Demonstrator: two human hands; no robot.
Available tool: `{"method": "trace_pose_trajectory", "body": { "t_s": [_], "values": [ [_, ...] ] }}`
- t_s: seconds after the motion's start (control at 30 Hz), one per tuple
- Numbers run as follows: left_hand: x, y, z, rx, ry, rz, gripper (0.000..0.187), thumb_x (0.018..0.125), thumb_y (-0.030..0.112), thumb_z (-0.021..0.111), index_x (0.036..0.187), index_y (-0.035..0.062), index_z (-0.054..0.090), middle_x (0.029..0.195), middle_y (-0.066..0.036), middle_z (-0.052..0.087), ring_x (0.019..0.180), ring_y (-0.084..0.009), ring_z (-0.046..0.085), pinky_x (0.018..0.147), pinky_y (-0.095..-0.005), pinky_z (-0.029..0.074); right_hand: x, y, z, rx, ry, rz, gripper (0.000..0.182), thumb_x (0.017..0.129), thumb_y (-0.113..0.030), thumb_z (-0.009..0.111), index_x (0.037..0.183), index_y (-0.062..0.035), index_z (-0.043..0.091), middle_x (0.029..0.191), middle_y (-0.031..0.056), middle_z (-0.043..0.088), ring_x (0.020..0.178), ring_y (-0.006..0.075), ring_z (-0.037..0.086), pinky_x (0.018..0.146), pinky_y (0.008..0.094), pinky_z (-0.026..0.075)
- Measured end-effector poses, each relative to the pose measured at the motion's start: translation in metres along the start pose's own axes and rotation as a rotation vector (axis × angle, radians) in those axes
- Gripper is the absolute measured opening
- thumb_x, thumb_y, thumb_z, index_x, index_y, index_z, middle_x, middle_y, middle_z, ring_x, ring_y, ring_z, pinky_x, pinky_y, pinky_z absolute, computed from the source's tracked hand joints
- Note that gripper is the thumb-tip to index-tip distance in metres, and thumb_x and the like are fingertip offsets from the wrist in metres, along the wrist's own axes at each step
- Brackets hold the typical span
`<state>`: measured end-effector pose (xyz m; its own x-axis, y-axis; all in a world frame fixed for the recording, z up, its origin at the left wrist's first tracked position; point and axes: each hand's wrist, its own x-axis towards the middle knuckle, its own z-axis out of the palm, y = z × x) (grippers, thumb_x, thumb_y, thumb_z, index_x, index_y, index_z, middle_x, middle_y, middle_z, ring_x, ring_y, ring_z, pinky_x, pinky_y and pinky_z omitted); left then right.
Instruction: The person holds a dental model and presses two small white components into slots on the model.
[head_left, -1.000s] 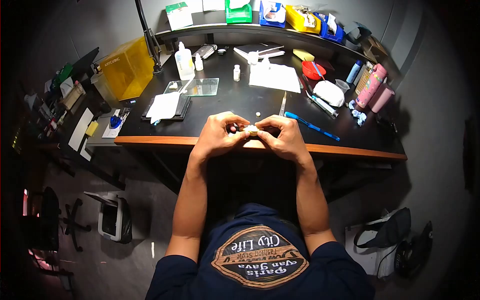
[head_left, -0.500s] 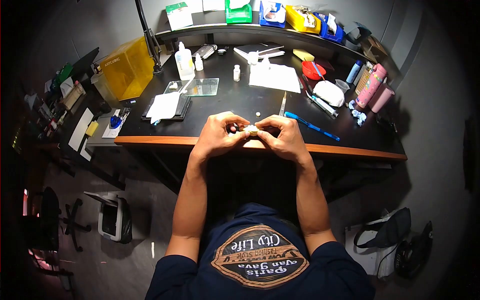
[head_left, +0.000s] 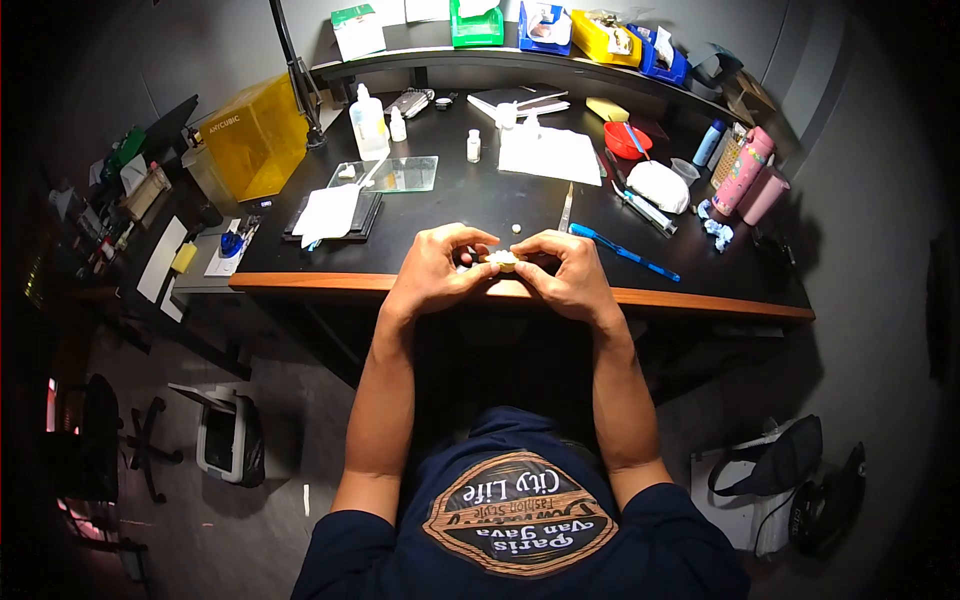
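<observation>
Between both hands, at the table's front edge, is a small cream-white dental model (head_left: pixel 503 260) with a bumpy top. My left hand (head_left: pixel 445 265) pinches its left side with thumb and fingers. From the other side, my right hand (head_left: pixel 563 268) grips it the same way, thumb toward me. Fingers cover much of the piece. Just beyond the fingertips lies a tiny whitish crown-like piece (head_left: pixel 516 229). A slim metal knife-like tool (head_left: pixel 567 208) and a long blue brush-like tool (head_left: pixel 625 252) lie close to my right hand.
On the black table (head_left: pixel 440 215), a glass plate (head_left: pixel 408 174), white bottle (head_left: pixel 369 125), small vial (head_left: pixel 473 147) and white paper (head_left: pixel 550 155) stand farther back. To the right are a red bowl (head_left: pixel 622 145), white cloth-like bundle (head_left: pixel 658 187) and pink bottle (head_left: pixel 742 170). Bins line the shelf (head_left: pixel 480 57).
</observation>
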<state>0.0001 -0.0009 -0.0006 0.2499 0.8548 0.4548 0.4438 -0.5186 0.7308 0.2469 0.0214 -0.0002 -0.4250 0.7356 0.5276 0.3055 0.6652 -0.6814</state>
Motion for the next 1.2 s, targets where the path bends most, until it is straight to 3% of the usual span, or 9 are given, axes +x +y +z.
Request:
{"method": "trace_pose_trajectory", "body": {
  "t_s": [0.13, 0.63, 0.73, 0.83, 0.93, 1.2],
  "values": [
    [0.0000, -0.0007, 0.0002, 0.000, -0.001, -0.008, 0.034, 0.086, 0.015, 0.092, 0.117, 0.0027, 0.083, 0.096, -0.007, 0.078, 0.084, -0.0108, 0.068, 0.078, -0.0288, 0.058, -0.0003, -0.0046, -0.0023, -0.020, -0.036, 0.021, 0.021, 0.094, -0.007, 0.082, 0.111, 0.0045, 0.081, 0.103, 0.0143, 0.082, 0.094, 0.0207, 0.081, 0.086, 0.0323, 0.063],
    [-0.0001, -0.0019, 0.0003, 0.005, 0.000, 0.017, 0.034, 0.087, 0.015, 0.091, 0.117, 0.0012, 0.082, 0.095, -0.007, 0.078, 0.082, -0.0098, 0.067, 0.077, -0.0281, 0.057, -0.0004, -0.0016, 0.0005, 0.030, 0.000, 0.029, 0.021, 0.091, -0.011, 0.081, 0.107, 0.0024, 0.082, 0.100, 0.0169, 0.082, 0.090, 0.0256, 0.081, 0.082, 0.0352, 0.063],
    [0.0002, 0.0002, 0.0000, 0.016, 0.001, 0.014, 0.033, 0.087, 0.015, 0.091, 0.116, 0.0010, 0.082, 0.095, -0.006, 0.078, 0.082, -0.0097, 0.066, 0.077, -0.0280, 0.057, -0.0006, -0.0029, -0.0012, -0.008, -0.033, 0.029, 0.020, 0.094, -0.005, 0.081, 0.111, 0.0050, 0.081, 0.102, 0.0139, 0.081, 0.095, 0.0204, 0.081, 0.087, 0.0321, 0.063],
    [-0.0003, 0.0005, -0.0001, 0.012, 0.000, 0.002, 0.033, 0.087, 0.015, 0.091, 0.116, 0.0009, 0.082, 0.095, -0.006, 0.078, 0.082, -0.0097, 0.066, 0.077, -0.0280, 0.057, -0.0001, -0.0033, -0.0017, -0.009, -0.033, 0.029, 0.019, 0.094, -0.005, 0.081, 0.111, 0.0051, 0.081, 0.102, 0.0140, 0.081, 0.095, 0.0205, 0.081, 0.087, 0.0324, 0.063],
    [0.0003, -0.0010, 0.0007, 0.015, 0.002, 0.006, 0.034, 0.087, 0.015, 0.091, 0.116, 0.0009, 0.082, 0.095, -0.006, 0.078, 0.082, -0.0098, 0.066, 0.077, -0.0281, 0.057, -0.0001, -0.0018, 0.0002, 0.019, -0.002, 0.020, 0.021, 0.091, -0.011, 0.081, 0.107, 0.0021, 0.082, 0.099, 0.0168, 0.081, 0.088, 0.0261, 0.081, 0.080, 0.0352, 0.063],
    [0.0003, -0.0004, 0.0001, 0.022, 0.002, 0.017, 0.034, 0.086, 0.016, 0.091, 0.116, 0.0018, 0.083, 0.095, -0.007, 0.078, 0.082, -0.0105, 0.066, 0.077, -0.0284, 0.057, 0.0005, -0.0030, -0.0006, 0.000, -0.002, 0.005, 0.021, 0.091, -0.011, 0.081, 0.107, 0.0026, 0.082, 0.100, 0.0174, 0.082, 0.089, 0.0258, 0.081, 0.081, 0.0351, 0.063]
  ]
}}
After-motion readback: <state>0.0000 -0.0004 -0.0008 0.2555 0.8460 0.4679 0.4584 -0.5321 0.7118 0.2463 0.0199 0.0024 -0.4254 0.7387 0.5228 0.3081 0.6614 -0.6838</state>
